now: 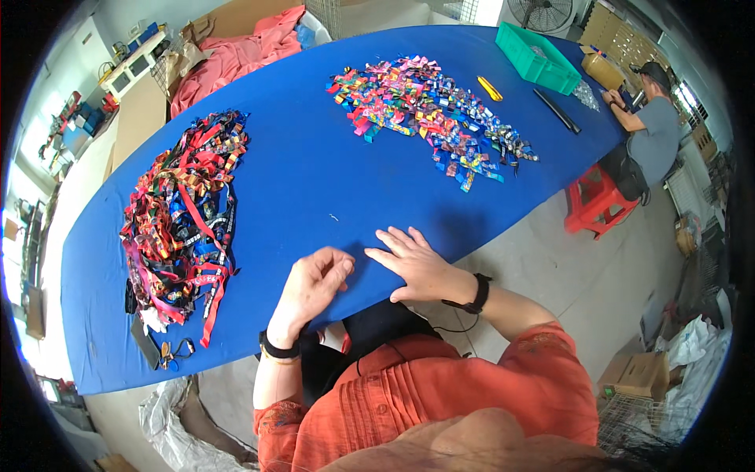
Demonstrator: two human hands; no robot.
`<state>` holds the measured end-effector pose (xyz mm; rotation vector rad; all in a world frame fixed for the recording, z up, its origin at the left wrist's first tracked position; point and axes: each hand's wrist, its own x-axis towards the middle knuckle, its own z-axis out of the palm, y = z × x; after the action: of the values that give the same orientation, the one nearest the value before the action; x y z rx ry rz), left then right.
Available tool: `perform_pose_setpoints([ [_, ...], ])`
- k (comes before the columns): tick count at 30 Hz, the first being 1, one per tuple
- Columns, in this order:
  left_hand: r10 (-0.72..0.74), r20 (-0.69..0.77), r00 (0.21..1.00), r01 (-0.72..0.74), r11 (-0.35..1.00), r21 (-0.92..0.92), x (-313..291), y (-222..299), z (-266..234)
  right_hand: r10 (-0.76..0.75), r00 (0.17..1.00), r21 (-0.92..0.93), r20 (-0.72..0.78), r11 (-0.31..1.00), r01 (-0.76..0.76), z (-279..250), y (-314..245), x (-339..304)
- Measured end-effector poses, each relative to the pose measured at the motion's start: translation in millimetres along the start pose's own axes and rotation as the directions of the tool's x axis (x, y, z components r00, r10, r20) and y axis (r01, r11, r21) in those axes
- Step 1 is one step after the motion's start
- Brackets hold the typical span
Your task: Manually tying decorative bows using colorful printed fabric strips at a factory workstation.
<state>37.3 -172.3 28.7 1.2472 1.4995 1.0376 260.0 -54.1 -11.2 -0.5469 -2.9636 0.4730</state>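
Observation:
My left hand (311, 285) is at the table's near edge, fingers curled in and thumb bent over them; nothing shows in it. Beside it my right hand (412, 266) hovers at or touches the blue table cover, palm down with fingers spread, holding nothing. A scrap of white thread (334, 217) lies just beyond my hands. To the left spreads a long heap of printed straps (177, 228), mostly red and black, like lanyards. Farther off, a pile of short folded ribbon pieces (425, 110) in many colours covers the table's middle.
A yellow cutter knife (489, 88), a black bar (557, 111) and a green crate (536, 60) lie at the far right. Small snips (168, 355) rest at the left near edge. A person (654, 126) works at the table's right end, near a red stool (595, 203).

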Motion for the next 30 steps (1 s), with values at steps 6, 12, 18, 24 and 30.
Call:
perform_pose_setpoints([
  [6,-0.081,-0.255,0.964,0.078,0.997,-0.020,-29,-59,16,-0.045,0.998,-0.045,-0.048,0.998,0.043,29,-20,20],
  [12,0.002,-0.379,0.925,-0.051,0.991,-0.120,-37,-78,20,-0.101,0.991,-0.063,-0.088,0.993,0.095,39,-32,32],
  [18,0.030,-0.420,0.907,-0.158,0.949,-0.274,-42,-90,18,-0.079,0.993,-0.110,-0.083,0.991,0.070,40,-32,31],
  [24,0.014,-0.424,0.906,-0.150,0.945,-0.290,-49,-86,20,-0.150,0.986,-0.105,-0.067,0.984,0.143,38,-26,34],
  [30,0.025,-0.445,0.895,-0.171,0.942,-0.289,-51,-83,17,-0.175,0.984,-0.119,-0.044,0.979,0.169,37,-29,39],
])
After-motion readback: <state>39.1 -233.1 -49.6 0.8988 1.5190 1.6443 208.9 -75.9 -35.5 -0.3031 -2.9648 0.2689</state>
